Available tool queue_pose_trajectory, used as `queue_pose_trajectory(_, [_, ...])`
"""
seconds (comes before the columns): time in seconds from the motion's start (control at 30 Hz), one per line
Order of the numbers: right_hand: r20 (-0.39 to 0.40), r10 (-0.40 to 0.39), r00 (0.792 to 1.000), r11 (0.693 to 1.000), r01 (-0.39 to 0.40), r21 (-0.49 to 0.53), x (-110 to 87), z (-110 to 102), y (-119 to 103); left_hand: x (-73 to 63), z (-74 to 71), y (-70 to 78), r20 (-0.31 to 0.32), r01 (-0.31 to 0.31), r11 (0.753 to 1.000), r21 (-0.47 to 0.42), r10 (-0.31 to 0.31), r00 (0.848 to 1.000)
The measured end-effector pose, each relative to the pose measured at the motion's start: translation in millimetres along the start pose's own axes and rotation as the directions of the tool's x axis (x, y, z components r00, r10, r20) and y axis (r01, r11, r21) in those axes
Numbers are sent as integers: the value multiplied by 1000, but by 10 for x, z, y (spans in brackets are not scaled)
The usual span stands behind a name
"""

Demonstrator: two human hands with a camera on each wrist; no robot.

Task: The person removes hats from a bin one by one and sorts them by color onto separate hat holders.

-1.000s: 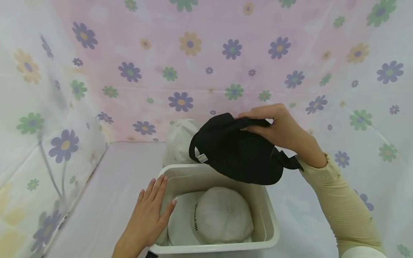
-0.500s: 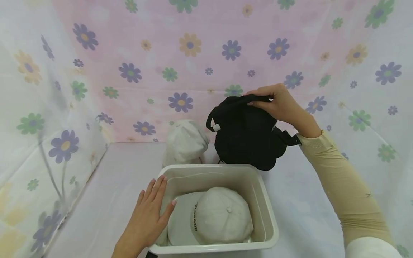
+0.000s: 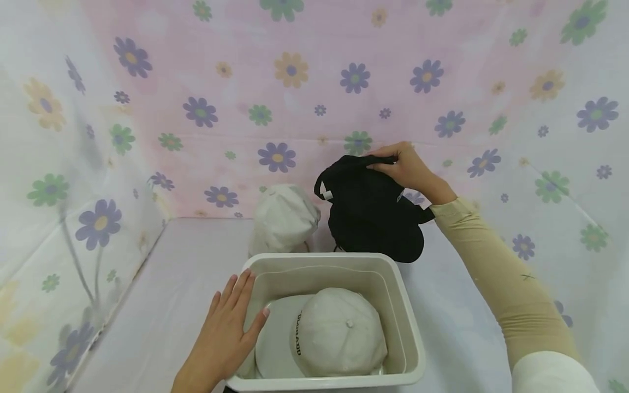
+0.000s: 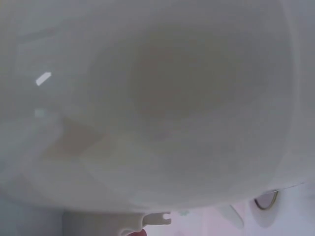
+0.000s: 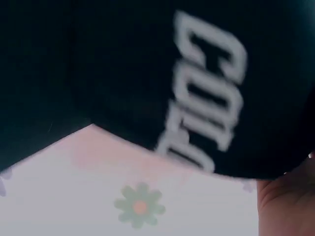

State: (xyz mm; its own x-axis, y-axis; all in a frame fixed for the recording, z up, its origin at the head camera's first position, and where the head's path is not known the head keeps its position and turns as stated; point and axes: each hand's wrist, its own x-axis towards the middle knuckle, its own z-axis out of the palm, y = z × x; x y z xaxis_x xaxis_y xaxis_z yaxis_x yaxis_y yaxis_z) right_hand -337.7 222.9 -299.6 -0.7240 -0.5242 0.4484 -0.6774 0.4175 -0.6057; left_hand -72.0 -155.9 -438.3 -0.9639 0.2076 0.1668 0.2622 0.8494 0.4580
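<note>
My right hand (image 3: 400, 164) pinches the edge of a black cap (image 3: 363, 183) behind the storage bin, fingers on top and thumb below. A strap with a pale buckle hangs at the cap's left side. Close up in the right wrist view, white raised letters (image 5: 211, 78) show on the black cloth (image 5: 123, 73). My left hand (image 3: 223, 333) rests with straight fingers on the left rim of the off-white bin (image 3: 410, 327). Inside lies a cream baseball cap (image 3: 344, 333), brim to the left, with dark lettering above the brim. The left wrist view is mostly filled by a blurred pale surface (image 4: 172, 123).
Another whitish cap (image 3: 282, 215) sits on the white table (image 3: 196, 240) behind the bin's back left corner. Flower-patterned cloth (image 3: 319, 71) rises at the back and on both sides, close behind the black cap.
My right hand has carried the black cap from over the bin's back edge to behind it, uncovering the whitish cap, then shifted slightly left and down. My left hand has stayed put.
</note>
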Motion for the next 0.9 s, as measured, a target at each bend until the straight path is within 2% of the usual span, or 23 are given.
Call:
queue_pose_trajectory(0.23, [101,28,994,999,-24,-41,-14,269,131,5,-9,-1,9,5,1000,-14,-5,1000])
queue_pose_trajectory(0.37, [117,45,992,998,-40,-45,-52,366,190,5,-10,-13,10,9,1000,-16,-9,1000])
queue_pose_trajectory(0.63, [116,52,992,999,-51,-13,-186,386,289,2,-2,-16,2,5,1000,-13,-5,1000])
queue_pose_trajectory(0.9, [176,143,974,990,-143,-15,-341,435,328,1,0,-20,3,3,1000,-25,-3,1000])
